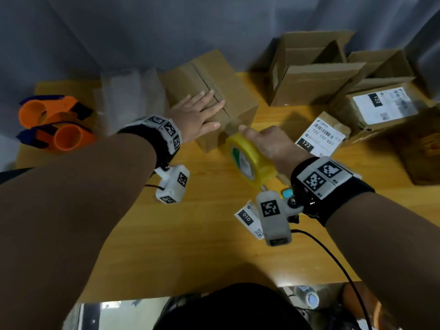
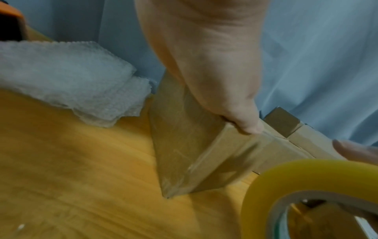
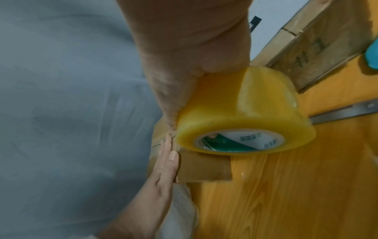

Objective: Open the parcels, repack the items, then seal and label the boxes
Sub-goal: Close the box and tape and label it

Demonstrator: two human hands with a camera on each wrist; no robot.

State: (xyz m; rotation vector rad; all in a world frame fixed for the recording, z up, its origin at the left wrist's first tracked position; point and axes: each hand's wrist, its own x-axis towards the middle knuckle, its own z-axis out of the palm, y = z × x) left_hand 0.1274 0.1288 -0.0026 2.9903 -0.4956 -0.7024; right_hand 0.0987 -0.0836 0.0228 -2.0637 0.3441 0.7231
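Observation:
A closed brown cardboard box [image 1: 228, 101] stands on the wooden table [image 1: 190, 234] in the head view. My left hand [image 1: 200, 113] lies flat on its top with straight fingers, the thumb at the near edge. My right hand [image 1: 266, 144] grips a yellow tape roll [image 1: 250, 160] just at the box's near side. In the left wrist view a clear strip of tape runs down the box [image 2: 184, 145] face from my thumb, with the roll [image 2: 296, 186] at lower right. The right wrist view shows the roll [image 3: 243, 113] held against the box [image 3: 204, 168].
Two orange tape dispensers [image 1: 54, 125] lie at the left, bubble wrap [image 1: 128, 96] beside the box. Open empty boxes [image 1: 314, 70] and labelled parcels [image 1: 383, 108] crowd the right. Loose labels [image 1: 247, 217] and a blue-handled cutter [image 3: 372, 53] lie near my right wrist.

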